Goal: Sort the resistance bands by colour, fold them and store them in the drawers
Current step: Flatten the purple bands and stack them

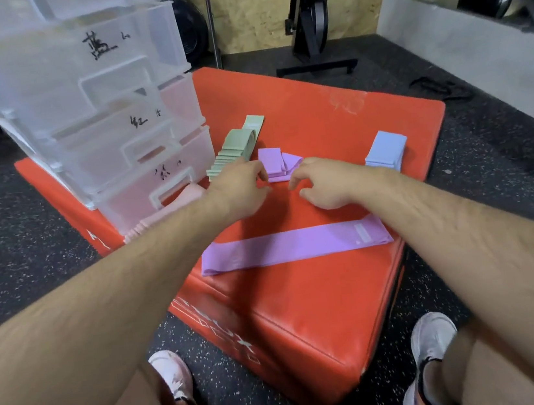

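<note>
Resistance bands lie sorted by colour on a red box (322,297). A long purple band (285,245) lies flat and unfolded across the near part of the box, a small pale tag near its right end; the tag's print is too small to read. Beyond it sits a purple stack (276,163) of folded bands, with a green stack (231,157) to its left, a blue stack (386,149) well apart on the right, and a pink stack (165,212) just in front of the drawers (95,123).

The left hand (240,189) hovers at the near left edge of the purple stack, fingers loosely curled, gripping nothing. The right hand (324,183) hovers at the stack's near right edge, fingers spread and bent, also empty. Whether the fingertips touch the stack cannot be told.

The clear drawers stand on the box's left side. Each front carries black handwritten Chinese characters: the upper reads 蓝, the next 红, and the lowest is too scrawled to be sure of. White lettering on the box's near side is blurred.
</note>
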Available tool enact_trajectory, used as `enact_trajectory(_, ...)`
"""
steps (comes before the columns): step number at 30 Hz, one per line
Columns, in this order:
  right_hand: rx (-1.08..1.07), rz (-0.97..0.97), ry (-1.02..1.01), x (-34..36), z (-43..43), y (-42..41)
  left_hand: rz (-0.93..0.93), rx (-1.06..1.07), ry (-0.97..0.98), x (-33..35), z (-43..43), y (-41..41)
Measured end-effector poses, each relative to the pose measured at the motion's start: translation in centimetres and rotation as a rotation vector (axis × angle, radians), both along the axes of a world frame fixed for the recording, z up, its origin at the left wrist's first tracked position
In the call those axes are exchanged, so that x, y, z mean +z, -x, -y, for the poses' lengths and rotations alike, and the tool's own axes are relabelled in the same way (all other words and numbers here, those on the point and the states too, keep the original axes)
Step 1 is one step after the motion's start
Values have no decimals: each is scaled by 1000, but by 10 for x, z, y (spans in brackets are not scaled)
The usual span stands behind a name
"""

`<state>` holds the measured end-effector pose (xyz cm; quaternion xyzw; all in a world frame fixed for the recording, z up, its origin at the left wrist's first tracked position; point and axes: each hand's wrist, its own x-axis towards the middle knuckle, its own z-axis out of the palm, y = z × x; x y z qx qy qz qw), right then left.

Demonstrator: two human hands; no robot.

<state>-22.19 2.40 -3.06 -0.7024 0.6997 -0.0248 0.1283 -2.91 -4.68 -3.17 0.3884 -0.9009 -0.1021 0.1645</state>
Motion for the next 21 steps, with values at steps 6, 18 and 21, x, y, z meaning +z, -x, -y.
enact_trajectory(6, -12, -14, -57, -8, 47, 8, 215, -38, 102, 10, 32, 28)
enact_trajectory(18, -149, 343, 147, 11, 49, 18, -8, 48, -96, 13, 49, 39)
enact_trajectory(21, -163, 434, 187, 26, 36, 11, -152, 9, -110, 24, 43, 35)
